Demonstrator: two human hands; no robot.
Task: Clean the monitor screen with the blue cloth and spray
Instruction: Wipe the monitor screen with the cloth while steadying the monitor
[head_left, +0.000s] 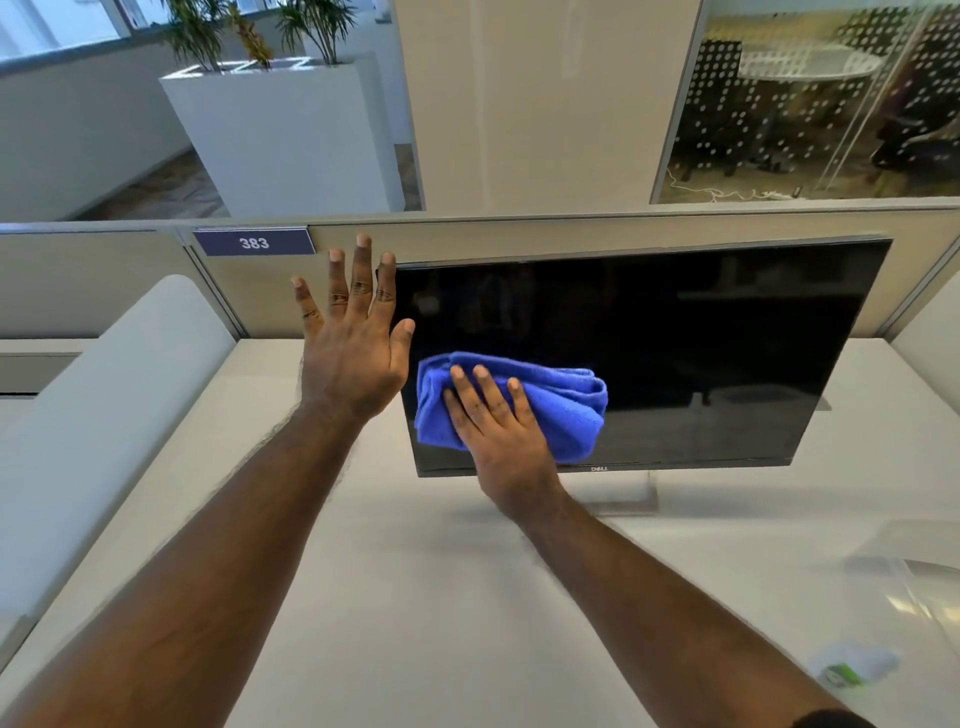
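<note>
A black monitor (675, 338) stands on the white desk (415, 597), its screen dark and facing me. The bunched blue cloth (566, 410) lies flat against the screen's lower left part, and my right hand (498, 431) presses it there with fingers spread over it. Beside the monitor's left edge, my left hand (353, 338) is raised with fingers apart and holds nothing; its index finger and thumb sit right at the frame. At the lower right of the desk a blurred clear object with a green label (852, 670) may be the spray bottle.
A beige partition (519, 234) with a plate marked 383 (254, 242) runs behind the monitor. The monitor's clear stand (623, 493) rests on the desk. A white curved divider (104, 415) is at the left. Planters and a glass-walled room lie beyond.
</note>
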